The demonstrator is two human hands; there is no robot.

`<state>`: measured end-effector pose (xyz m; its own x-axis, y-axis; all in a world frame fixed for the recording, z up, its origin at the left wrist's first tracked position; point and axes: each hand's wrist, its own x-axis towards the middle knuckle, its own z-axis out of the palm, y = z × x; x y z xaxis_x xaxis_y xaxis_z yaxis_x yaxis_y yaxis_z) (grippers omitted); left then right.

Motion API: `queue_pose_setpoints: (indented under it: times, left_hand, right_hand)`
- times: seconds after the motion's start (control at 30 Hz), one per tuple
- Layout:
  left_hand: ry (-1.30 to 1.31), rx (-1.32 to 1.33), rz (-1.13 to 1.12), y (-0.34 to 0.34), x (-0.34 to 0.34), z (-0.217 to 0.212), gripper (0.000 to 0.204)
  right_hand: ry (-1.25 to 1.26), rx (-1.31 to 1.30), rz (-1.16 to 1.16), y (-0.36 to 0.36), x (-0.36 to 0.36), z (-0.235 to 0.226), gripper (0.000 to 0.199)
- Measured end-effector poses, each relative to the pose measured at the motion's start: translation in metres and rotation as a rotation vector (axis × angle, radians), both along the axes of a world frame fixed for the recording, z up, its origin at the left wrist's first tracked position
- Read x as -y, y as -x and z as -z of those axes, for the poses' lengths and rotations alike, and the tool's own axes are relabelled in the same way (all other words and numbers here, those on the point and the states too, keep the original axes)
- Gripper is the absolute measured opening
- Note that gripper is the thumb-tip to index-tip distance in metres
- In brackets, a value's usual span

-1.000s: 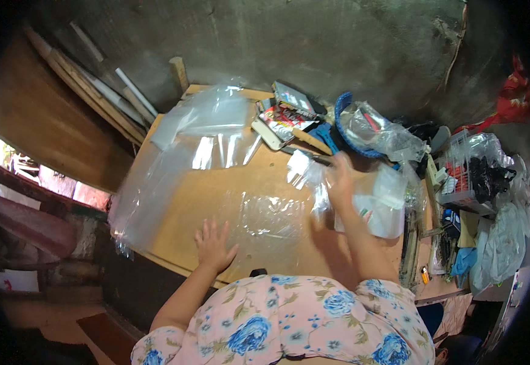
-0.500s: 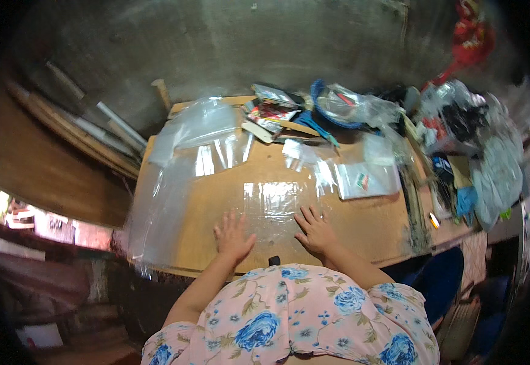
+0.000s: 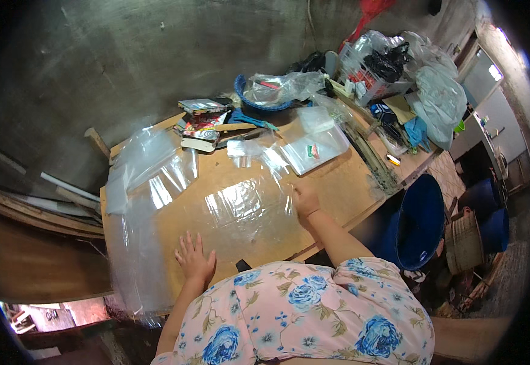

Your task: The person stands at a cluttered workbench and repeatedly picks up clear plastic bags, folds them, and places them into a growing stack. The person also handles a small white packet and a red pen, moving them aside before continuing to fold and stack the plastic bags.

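Observation:
A clear plastic sheet (image 3: 240, 207) lies on the wooden table top in front of me, shiny and lightly creased. My left hand (image 3: 195, 258) rests flat beside its near left part, fingers spread and holding nothing. At the sheet's right edge, my right hand (image 3: 305, 202) is closed, with its fingertips pinching the plastic there. Beyond the right hand lies a stack of clear plastic bags (image 3: 313, 153) with a small green and red label. Small clear plastic pieces (image 3: 239, 152) lie just left of that stack.
More clear plastic sheets (image 3: 149, 161) cover the table's left side. At the back are packets (image 3: 207, 125) and a blue basket (image 3: 265, 104) holding plastic. A crate (image 3: 374, 85) with bags stands at the far right. A blue tub (image 3: 420, 222) is beside the table's right edge.
My view has turned to the right. My right hand has gone from lying open on the sheet to closing at its right edge. The left hand stays open on the table.

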<state>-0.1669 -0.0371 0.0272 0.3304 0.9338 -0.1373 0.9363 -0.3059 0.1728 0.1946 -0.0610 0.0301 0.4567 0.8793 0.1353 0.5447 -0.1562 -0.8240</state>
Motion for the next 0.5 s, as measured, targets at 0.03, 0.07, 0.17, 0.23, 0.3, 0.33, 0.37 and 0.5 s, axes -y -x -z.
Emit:
queue_pose_setpoints:
  times: [0.03, 0.07, 0.17, 0.23, 0.3, 0.33, 0.37, 0.5]
  left_hand:
    - [-0.001, 0.004, -0.002, 0.002, -0.001, 0.0, 0.066]
    - [0.007, 0.003, 0.01, 0.0, -0.001, -0.003, 0.067]
    - [0.012, 0.0, 0.038, -0.002, -0.002, -0.003, 0.069]
    - [-0.004, 0.005, 0.057, 0.001, -0.002, 0.002, 0.071]
    - [0.019, -0.015, 0.055, 0.001, -0.002, 0.001, 0.07]
    - [0.028, -0.028, 0.056, 0.001, -0.002, -0.002, 0.069]
    - [0.036, -0.026, 0.068, 0.001, -0.001, -0.004, 0.069]
    - [0.048, -0.068, 0.108, 0.01, 0.0, -0.008, 0.07]
  right_hand:
    - [-0.132, -0.201, 0.135, 0.019, 0.006, -0.037, 0.02]
    - [-0.079, -0.125, 0.053, 0.01, 0.014, -0.034, 0.023]
    - [0.035, 0.235, -0.154, -0.024, 0.038, 0.0, 0.029]
    - [0.052, 0.664, -0.232, -0.029, 0.052, 0.019, 0.032]
    - [0.075, 0.749, -0.174, -0.027, 0.056, 0.027, 0.031]
    - [0.086, 0.787, -0.144, -0.021, 0.056, 0.024, 0.032]
    - [0.129, 0.776, -0.105, -0.014, 0.058, 0.02, 0.032]
    - [0.208, 0.734, -0.035, 0.002, 0.061, 0.017, 0.033]
